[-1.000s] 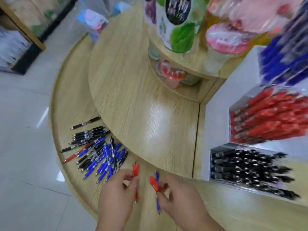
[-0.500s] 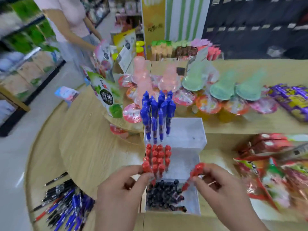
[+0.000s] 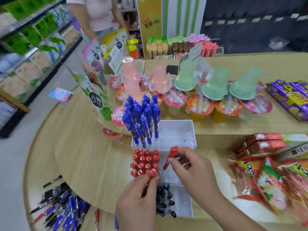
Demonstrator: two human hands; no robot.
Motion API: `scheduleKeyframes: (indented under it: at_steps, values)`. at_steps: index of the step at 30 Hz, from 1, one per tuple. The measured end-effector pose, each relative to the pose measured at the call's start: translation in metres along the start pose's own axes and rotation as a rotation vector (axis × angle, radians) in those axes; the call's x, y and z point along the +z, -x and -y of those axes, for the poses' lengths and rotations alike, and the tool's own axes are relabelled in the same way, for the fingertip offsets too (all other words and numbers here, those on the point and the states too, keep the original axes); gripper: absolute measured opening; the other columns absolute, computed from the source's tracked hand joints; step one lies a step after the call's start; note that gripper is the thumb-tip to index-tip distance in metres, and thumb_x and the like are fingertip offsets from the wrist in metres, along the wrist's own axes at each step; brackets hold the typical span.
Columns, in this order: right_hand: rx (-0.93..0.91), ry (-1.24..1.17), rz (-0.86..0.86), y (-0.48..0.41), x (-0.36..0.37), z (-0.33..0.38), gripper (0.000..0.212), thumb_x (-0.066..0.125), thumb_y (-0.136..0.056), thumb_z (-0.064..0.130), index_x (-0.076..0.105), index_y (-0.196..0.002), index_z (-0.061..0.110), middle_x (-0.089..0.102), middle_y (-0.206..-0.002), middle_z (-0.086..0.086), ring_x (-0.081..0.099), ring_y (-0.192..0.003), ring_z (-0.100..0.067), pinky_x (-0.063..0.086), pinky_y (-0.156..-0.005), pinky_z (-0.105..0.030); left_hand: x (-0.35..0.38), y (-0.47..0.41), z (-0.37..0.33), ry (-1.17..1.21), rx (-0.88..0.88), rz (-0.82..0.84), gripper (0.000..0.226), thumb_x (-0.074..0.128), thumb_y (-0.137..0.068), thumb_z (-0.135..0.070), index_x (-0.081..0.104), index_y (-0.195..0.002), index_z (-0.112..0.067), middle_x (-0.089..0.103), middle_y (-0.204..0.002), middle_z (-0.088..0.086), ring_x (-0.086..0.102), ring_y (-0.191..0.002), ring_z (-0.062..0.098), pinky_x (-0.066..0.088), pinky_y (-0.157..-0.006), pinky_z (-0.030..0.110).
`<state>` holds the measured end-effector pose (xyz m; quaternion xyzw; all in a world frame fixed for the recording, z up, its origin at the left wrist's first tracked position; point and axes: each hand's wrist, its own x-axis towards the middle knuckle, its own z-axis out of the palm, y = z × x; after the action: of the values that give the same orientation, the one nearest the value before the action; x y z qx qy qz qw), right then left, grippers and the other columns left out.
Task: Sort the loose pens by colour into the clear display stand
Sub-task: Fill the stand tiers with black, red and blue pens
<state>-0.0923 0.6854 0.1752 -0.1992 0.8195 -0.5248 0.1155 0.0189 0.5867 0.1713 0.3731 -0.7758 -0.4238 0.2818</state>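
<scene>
The clear display stand (image 3: 176, 132) sits on the upper level of the bench (image 3: 86, 157), close to its near edge, and steps up in three tiers. Blue pens (image 3: 143, 117) stand upright in the left half of the far tier. Red pens (image 3: 143, 161) are packed in the left half of the middle tier, and black pens (image 3: 164, 202) fill the near tier.

I have the left hand (image 3: 138, 202) over the near tier, its grip pinched on the top of a red pen (image 3: 153, 172) at the near right corner of the red cluster. I cannot tell whether that pen's tip sits in a hole.

The right hand (image 3: 195, 172) has its grip pinched round a tilted red pen (image 3: 171, 154). It holds this pen over the right part of the middle tier, just beside the cluster, with the top end leaning toward the far tier.

The loose pens (image 3: 63, 209), mostly blue and black with a few red, lie heaped on the bench's lower ledge at the near left edge, well apart from the stand. A single red pen (image 3: 97, 217) and a single blue pen (image 3: 116, 222) lie on that ledge near my left wrist.

Past the stand, jelly cups (image 3: 200, 105) crowd the raised back level. Snack bags (image 3: 266, 177) cover the right side. A person in a pink top (image 3: 100, 12) stands beyond the far left edge.
</scene>
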Motion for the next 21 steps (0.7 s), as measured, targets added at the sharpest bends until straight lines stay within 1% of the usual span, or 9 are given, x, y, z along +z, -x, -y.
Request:
scheduleKeyframes:
  at_steps: [1,3,5,7,9,12,15,17,21]
  values:
    - [0.001,0.004,-0.007,-0.001,0.001,-0.001,0.013,0.073,-0.085,0.025,0.068,-0.089,0.036,0.07,-0.081,0.021,0.061,-0.066,-0.007,0.045,-0.057,-0.019,0.002,0.002,0.003,-0.018,0.006,0.003,0.043,0.091,-0.066,-0.014,0.072,-0.081,-0.05,0.063,-0.073,-0.027,0.058,-0.065,-0.008,0.042,-0.062,0.004]
    - [0.012,0.007,-0.031,-0.002,0.003,-0.003,0.012,0.073,-0.084,0.026,0.068,-0.088,0.036,0.069,-0.08,0.022,0.062,-0.067,-0.006,0.045,-0.058,-0.019,0.007,0.006,0.01,-0.075,0.047,0.041,0.032,0.091,-0.065,-0.015,0.077,-0.077,-0.041,0.066,-0.087,-0.028,0.058,-0.074,-0.013,0.042,-0.065,0.001]
    - [0.021,0.028,-0.049,-0.004,0.004,-0.007,0.01,0.073,-0.084,0.027,0.068,-0.086,0.035,0.068,-0.078,0.022,0.063,-0.068,-0.004,0.046,-0.059,-0.02,0.013,0.007,0.016,-0.129,0.039,0.06,0.027,0.093,-0.062,-0.016,0.079,-0.074,-0.035,0.066,-0.077,-0.021,0.055,-0.075,-0.015,0.039,-0.065,-0.001]
    - [0.028,0.051,-0.068,-0.005,0.006,-0.011,0.008,0.073,-0.084,0.029,0.069,-0.086,0.035,0.068,-0.076,0.022,0.063,-0.068,-0.003,0.046,-0.059,-0.019,0.017,0.008,0.021,-0.166,-0.001,0.052,0.024,0.094,-0.061,-0.018,0.078,-0.072,-0.032,0.062,-0.065,-0.02,0.055,-0.076,-0.005,0.038,-0.059,0.003]
    - [0.027,0.058,-0.098,-0.005,0.009,-0.013,0.009,0.074,-0.083,0.03,0.068,-0.085,0.036,0.067,-0.075,0.024,0.062,-0.067,-0.002,0.045,-0.058,-0.016,0.02,0.007,0.024,-0.216,0.004,0.017,0.023,0.094,-0.06,-0.02,0.077,-0.07,-0.03,0.064,-0.066,-0.018,0.055,-0.076,0.003,0.036,-0.051,0.008]
    - [0.008,0.114,-0.134,-0.007,0.013,-0.015,0.008,0.073,-0.083,0.034,0.068,-0.089,0.037,0.066,-0.073,0.025,0.063,-0.071,-0.001,0.048,-0.061,-0.018,0.022,0.005,0.027,-0.252,0.067,0.005,0.021,0.093,-0.062,-0.019,0.075,-0.067,-0.028,0.062,-0.065,-0.019,0.054,-0.073,0.004,0.039,-0.058,0.011]
    - [-0.027,0.189,-0.145,-0.01,0.017,-0.016,0.008,0.071,-0.084,0.037,0.069,-0.091,0.035,0.065,-0.072,0.024,0.062,-0.072,-0.001,0.048,-0.06,-0.02,0.022,0.005,0.032,-0.274,0.077,0.012,0.021,0.092,-0.067,-0.024,0.071,-0.065,-0.028,0.059,-0.061,-0.019,0.052,-0.065,0.005,0.034,-0.05,0.007]
    - [-0.05,0.26,-0.137,-0.011,0.022,-0.018,0.008,0.071,-0.084,0.036,0.07,-0.092,0.034,0.062,-0.072,0.025,0.061,-0.071,-0.001,0.047,-0.059,-0.02,0.023,0.004,0.035,-0.277,0.073,0.014,0.021,0.092,-0.067,-0.026,0.071,-0.064,-0.028,0.059,-0.061,-0.018,0.052,-0.059,0.005,0.037,-0.047,0.013]
    - [-0.006,0.408,-0.094,-0.011,0.032,-0.031,0.01,0.068,-0.086,0.038,0.069,-0.096,0.036,0.059,-0.071,0.023,0.057,-0.068,-0.001,0.046,-0.056,-0.024,0.023,0.003,0.036,-0.257,0.043,0.047,0.023,0.092,-0.062,-0.028,0.07,-0.063,-0.03,0.057,-0.06,-0.02,0.048,-0.051,-0.001,0.028,-0.048,0.005]
